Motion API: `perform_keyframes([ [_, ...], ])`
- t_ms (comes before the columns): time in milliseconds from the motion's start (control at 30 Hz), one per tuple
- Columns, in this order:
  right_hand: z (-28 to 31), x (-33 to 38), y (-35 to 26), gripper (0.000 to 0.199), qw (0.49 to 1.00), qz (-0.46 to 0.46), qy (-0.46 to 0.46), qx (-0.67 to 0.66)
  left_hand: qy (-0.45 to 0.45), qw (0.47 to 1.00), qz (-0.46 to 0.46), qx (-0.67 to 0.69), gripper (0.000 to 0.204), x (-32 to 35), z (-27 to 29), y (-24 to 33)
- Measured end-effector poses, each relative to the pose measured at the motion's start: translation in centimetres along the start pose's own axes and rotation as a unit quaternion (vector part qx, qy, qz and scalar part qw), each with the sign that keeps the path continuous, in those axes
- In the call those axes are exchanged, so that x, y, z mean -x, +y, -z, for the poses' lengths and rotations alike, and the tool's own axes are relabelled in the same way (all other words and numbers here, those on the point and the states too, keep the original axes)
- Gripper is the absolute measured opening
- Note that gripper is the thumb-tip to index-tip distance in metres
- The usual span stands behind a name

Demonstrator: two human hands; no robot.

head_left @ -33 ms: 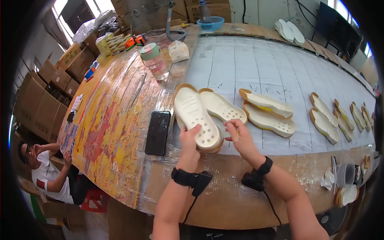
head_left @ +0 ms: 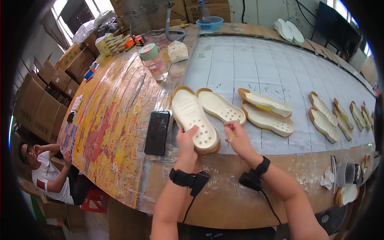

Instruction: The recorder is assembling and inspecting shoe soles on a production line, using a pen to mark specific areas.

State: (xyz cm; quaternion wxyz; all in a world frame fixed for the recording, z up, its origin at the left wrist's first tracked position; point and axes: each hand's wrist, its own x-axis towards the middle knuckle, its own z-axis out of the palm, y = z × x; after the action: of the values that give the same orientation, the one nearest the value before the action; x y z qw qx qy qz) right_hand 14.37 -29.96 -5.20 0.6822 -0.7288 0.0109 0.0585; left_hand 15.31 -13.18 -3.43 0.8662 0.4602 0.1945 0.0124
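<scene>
My left hand (head_left: 187, 141) is closed around the lower edge of a cream shoe sole (head_left: 190, 116) with a tan rim and round holes, its thumb on top. The sole is tilted and another layer shows under its lower end. Just right of it, my right hand (head_left: 237, 137) is closed, with thumb and fingers curled near each other; anything pinched there is too small to make out. Its fingertips are by the holed end of a second sole (head_left: 219, 105) lying on the white sheet. Each wrist wears a black strap with a small cabled device.
More soles in pairs (head_left: 268, 118) (head_left: 325, 120) lie to the right on the white sheet (head_left: 236, 60). Left of my hand are a black phone (head_left: 157, 133) and a lidded jar (head_left: 154, 64). A plastic cup (head_left: 345, 174) stands near right. A person (head_left: 52, 172) sits far left.
The held sole and my left hand have shifted slightly left and down. My right hand has moved a little left, keeping its fingers curled. The other soles stay in place.
</scene>
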Motion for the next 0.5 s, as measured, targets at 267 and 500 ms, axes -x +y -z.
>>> perform_keyframes([
  [267, -3.0, -0.2, 1.4, 0.051, 0.997, -0.055, -0.019, 0.06, -0.036, 0.999, 0.023, -0.024, 0.037, -1.2, 1.4, 0.0],
  [500, 0.7, 6.9, -5.2, 0.055, 0.944, -0.013, -0.022, -0.328, -0.229, 0.946, 0.135, 0.185, 0.04, 6.2, 1.9, 1.5],
])
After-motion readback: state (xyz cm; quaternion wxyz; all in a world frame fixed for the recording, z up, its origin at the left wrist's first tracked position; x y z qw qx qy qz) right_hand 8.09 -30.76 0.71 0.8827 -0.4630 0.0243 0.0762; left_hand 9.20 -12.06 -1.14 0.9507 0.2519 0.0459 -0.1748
